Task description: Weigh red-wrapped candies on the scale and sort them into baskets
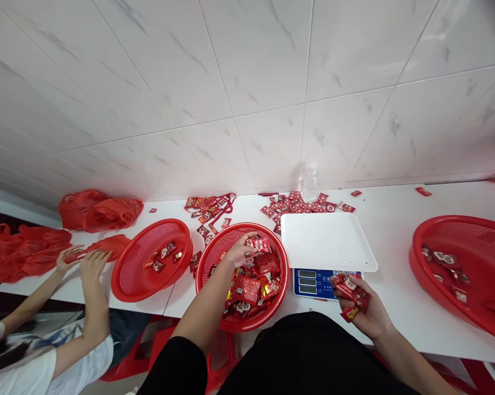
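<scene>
My left hand (238, 252) reaches over a red plastic basket (283, 285) filled with wrapped candies and larger red packets. Between its fingers is a small red packet (261, 243) with white print. My right hand (373, 314) is curled around several red wrapped candies (351, 294), in front of the digital scale (327, 281). The scale has a blue panel and a white weighing tray (327, 241), with nothing but a few tiny specks on it. Gold and red wrappers show among the candies (247, 289) in the basket.
Left and right stand two more red baskets (151, 288) (422, 263), each holding a few candies. Loose red packets (294, 204) and a clear bottle (311, 184) lie by the tiled wall. A co-worker's hands (93, 266) handle a red bag (113, 245) beside filled red bags (33, 249).
</scene>
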`<state>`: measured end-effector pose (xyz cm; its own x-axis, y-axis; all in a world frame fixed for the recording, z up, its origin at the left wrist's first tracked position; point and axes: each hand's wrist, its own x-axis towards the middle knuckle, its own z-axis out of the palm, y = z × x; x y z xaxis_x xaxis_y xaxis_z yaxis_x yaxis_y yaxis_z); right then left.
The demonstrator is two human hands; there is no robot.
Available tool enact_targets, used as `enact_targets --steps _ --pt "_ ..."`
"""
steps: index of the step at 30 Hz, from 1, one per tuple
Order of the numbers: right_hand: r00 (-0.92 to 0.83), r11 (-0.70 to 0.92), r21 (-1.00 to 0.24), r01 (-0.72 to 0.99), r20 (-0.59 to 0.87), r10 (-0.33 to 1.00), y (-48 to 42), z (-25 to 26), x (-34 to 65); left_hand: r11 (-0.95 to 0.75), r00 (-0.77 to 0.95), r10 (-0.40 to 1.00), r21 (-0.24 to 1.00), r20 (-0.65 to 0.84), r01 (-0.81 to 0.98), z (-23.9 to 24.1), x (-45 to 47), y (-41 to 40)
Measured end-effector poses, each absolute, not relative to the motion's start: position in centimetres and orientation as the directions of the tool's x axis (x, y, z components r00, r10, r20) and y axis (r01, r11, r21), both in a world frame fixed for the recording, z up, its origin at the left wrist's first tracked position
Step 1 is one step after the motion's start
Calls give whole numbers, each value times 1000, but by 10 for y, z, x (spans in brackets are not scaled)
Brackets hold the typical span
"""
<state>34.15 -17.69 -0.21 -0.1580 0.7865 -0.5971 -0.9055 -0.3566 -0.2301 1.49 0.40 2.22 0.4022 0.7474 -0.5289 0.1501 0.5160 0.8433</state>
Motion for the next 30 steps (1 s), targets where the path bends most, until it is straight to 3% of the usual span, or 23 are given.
enact_targets --steps 4,9,12,15,19,23,27,30 --pt "-154 -355 -233 -905 -599 786 -177 -1 341 503 420 779 864 -465 23 26 18 1" --pt "-153 -353 -234 -906 -596 788 -177 -1 341 512 308 812 858 -495 29 20 16 5" --pt "-154 -350 -228 -909 -596 788 -178 -2 342 448 194 861 882 -470 146 16 13 7" --pt "-154 -349 -228 -909 -595 789 -179 -4 343 334 182 883 851 -433 405 13 19 -1" --pt "-160 -361 -229 -904 -603 782 -177 -7 342 15 376 818 669 -436 743 -4 41 -24" --pt "-165 -367 -226 -902 -606 778 -176 -6 340 -253 447 794 444 -412 860 -28 59 -39" --pt "-160 -372 -230 -899 -619 769 -176 -3 340 -335 424 835 288 -350 897 -33 59 -33" --pt "-161 -376 -228 -898 -625 764 -177 -3 341 -276 317 883 164 -347 947 -25 44 -24"
